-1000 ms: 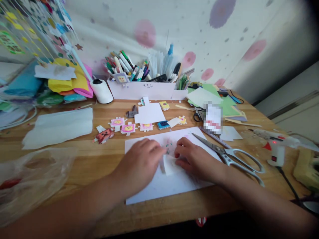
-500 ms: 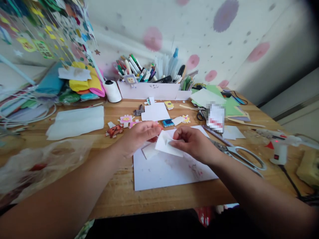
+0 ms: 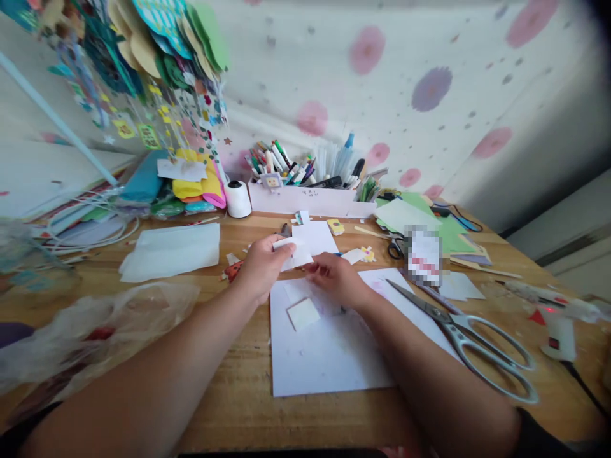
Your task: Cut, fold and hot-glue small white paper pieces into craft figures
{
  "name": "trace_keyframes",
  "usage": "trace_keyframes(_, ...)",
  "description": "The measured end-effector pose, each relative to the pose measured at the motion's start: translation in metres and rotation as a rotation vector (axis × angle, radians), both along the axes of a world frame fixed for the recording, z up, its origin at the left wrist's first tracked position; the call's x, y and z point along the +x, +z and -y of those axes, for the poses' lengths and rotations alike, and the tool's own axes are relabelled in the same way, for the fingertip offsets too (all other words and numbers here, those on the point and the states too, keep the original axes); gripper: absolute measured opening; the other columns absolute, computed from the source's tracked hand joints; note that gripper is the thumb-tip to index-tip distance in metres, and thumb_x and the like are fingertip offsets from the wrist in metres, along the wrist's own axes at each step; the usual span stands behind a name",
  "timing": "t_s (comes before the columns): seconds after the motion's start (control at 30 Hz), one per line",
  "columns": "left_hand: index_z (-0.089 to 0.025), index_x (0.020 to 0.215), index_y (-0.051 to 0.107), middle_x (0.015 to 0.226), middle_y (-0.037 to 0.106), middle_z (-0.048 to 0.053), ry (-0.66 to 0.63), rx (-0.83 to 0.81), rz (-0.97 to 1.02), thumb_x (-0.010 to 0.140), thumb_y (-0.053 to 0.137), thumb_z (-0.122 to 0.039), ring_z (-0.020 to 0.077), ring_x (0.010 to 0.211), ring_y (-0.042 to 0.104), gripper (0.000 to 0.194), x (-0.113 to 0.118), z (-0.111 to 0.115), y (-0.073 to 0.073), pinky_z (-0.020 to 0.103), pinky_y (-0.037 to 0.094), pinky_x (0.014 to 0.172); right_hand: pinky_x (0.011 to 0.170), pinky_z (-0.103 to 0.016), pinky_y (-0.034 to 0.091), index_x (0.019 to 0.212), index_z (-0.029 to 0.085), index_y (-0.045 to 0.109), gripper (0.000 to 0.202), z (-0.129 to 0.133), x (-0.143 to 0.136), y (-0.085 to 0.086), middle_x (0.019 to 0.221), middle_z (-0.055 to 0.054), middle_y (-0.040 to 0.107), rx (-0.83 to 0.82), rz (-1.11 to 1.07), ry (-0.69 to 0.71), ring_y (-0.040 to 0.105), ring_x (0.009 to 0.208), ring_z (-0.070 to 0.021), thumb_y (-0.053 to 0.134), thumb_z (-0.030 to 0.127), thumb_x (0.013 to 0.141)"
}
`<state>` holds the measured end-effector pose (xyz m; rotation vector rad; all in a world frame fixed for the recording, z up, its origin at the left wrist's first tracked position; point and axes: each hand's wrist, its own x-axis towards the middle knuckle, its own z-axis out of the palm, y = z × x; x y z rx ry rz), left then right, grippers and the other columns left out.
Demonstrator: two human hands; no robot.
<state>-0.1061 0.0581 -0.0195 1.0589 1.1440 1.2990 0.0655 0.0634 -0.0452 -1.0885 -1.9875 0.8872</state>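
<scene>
My left hand (image 3: 260, 270) grips a small white piece of paper (image 3: 300, 254) between thumb and fingers, raised above the back edge of a white sheet (image 3: 329, 362). By the paper's lower right corner is my right hand (image 3: 337, 278), its fingers curled together; whether they pinch anything is hidden. On the sheet, below the hands, lies a small white square (image 3: 304, 314). A larger white card (image 3: 317, 236) rests on the table behind the held paper. To the right, large scissors (image 3: 461, 331) lie partly across the sheet with blades slightly apart.
A glue gun (image 3: 556, 318) with a red light stands at right. Small black-handled scissors (image 3: 395, 247) lie further back. A pen box (image 3: 305, 198), a thread spool (image 3: 237, 199) and small paper figures line the back. Folded white paper (image 3: 172, 251) and a plastic bag (image 3: 138, 324) lie left.
The view has shifted. My left hand has lifted the paper up and away from the small square, which now shows fully. My right hand has moved from the paper's face to its lower corner.
</scene>
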Motion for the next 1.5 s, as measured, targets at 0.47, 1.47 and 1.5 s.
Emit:
trace_keyframes(0.47,-0.018,0.085,0.056,0.074,0.065,0.000,0.048,-0.051,0.000,0.070,0.067,-0.023,0.0167,0.061,0.065,0.019,0.004,0.007,0.002,0.031,0.057,0.055,0.070,-0.028,0.042,0.079,0.017,0.060,0.008,0.011,-0.004,0.000,0.083,-0.003,0.056,0.076,0.280,-0.024,0.051,0.075,-0.0157,0.064,0.012,0.073)
trace_keyframes(1.47,-0.016,0.082,0.061,0.079,0.066,0.004,-0.173,-0.181,0.192,0.069,0.070,-0.029,0.0188,0.073,0.063,0.020,0.020,0.028,0.006,0.039,0.056,0.066,0.065,-0.028,0.050,0.083,0.022,0.063,0.009,0.025,0.017,0.016,0.079,-0.002,0.064,0.402,-0.195,-0.192,0.059,0.072,-0.0150,0.059,0.015,0.080)
trace_keyframes(1.5,-0.016,0.082,0.061,0.081,0.066,0.004,-0.162,-0.181,0.186,0.069,0.070,-0.029,0.0197,0.076,0.063,0.020,0.020,0.028,0.005,0.040,0.056,0.067,0.063,-0.028,0.049,0.080,0.022,0.062,0.005,0.024,0.017,0.015,0.077,-0.002,0.063,0.326,-0.245,-0.217,0.059,0.069,-0.0144,0.061,0.017,0.080)
